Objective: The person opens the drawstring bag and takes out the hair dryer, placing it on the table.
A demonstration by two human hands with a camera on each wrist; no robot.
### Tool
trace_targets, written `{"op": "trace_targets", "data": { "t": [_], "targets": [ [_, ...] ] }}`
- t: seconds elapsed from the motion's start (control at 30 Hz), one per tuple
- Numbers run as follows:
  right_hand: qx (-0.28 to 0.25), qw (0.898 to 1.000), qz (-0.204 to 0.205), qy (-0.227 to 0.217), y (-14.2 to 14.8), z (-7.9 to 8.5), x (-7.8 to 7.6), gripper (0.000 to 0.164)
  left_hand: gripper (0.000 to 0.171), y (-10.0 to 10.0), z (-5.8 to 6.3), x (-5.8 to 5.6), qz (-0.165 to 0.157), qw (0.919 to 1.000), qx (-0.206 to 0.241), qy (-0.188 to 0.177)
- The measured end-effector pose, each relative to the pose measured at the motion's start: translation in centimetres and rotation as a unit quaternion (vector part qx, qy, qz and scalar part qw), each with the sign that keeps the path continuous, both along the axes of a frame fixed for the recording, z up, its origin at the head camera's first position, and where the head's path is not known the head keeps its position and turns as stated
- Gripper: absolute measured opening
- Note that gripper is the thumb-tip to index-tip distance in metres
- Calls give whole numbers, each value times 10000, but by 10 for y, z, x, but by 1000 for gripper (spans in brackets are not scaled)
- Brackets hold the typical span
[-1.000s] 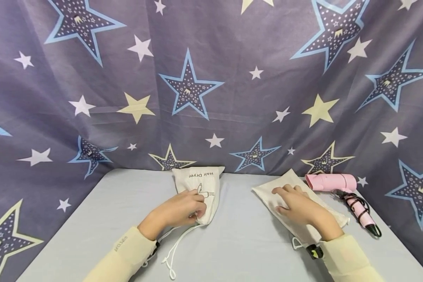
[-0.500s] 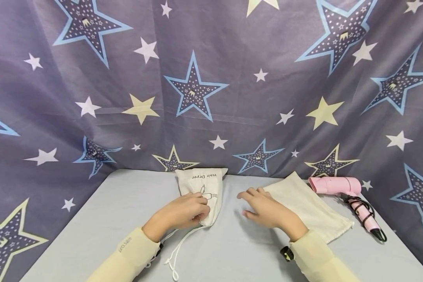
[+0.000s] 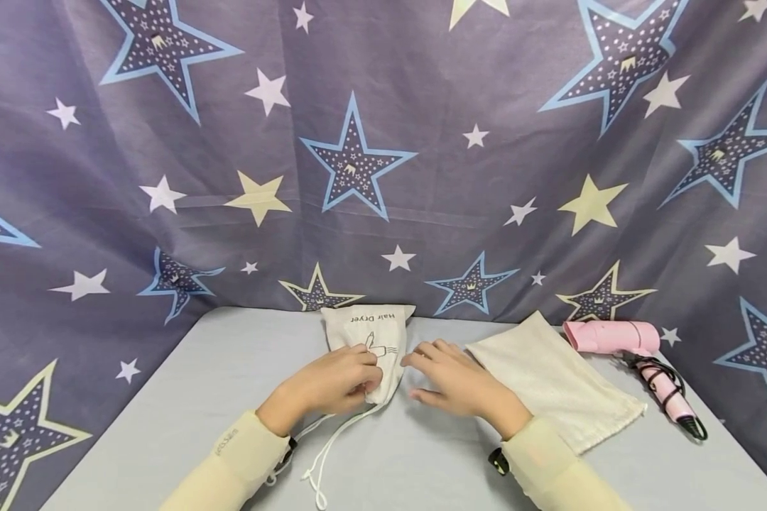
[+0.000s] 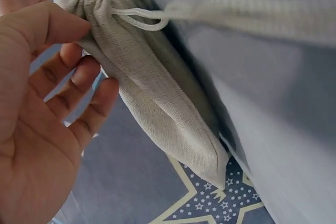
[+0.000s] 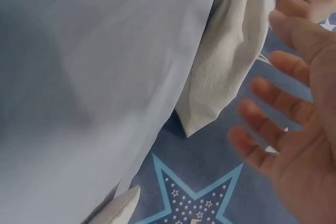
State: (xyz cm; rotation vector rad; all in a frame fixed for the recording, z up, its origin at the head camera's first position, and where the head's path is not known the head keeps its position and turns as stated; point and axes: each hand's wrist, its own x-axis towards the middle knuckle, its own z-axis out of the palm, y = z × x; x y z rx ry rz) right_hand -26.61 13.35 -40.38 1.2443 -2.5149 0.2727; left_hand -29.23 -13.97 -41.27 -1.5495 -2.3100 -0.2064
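Observation:
A cream drawstring bag printed "Hair Dryer" lies at the table's far edge, its gathered mouth towards the person. My left hand holds this bag by its left side near the cinched neck; the left wrist view shows the thumb against the fabric and curled fingers beside it. White cords trail from the neck. Just right of the bag hovers my right hand, fingers loosely spread, holding nothing. In the right wrist view, its fingertips stand close to the bag; contact is hard to tell.
A second cream cloth bag lies flat to the right, partly behind the right forearm. Beyond it rests a pink hair dryer, its black cord wound around the handle. A star-patterned curtain hangs along the back and sides of the grey table.
My right hand has left the flat bag and moved leftwards to the printed bag's side. The left hand stays on the printed bag. The view has shifted slightly.

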Motion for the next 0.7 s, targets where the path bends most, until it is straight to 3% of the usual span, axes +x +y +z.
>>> {"op": "trace_targets", "data": {
  "t": [0.27,0.47,0.7],
  "targets": [
    [-439,9934,737,762,-17,5,-7,44,24,-5,12,-1,-218,9969,762,25],
    [-609,9886,872,1069,-23,6,-10,43,21,-9,14,-4,-230,9931,1148,-93],
    [-1014,9778,1035,1511,-31,8,-15,37,15,-12,21,-7,-405,9831,1767,-272]
  ]
}}
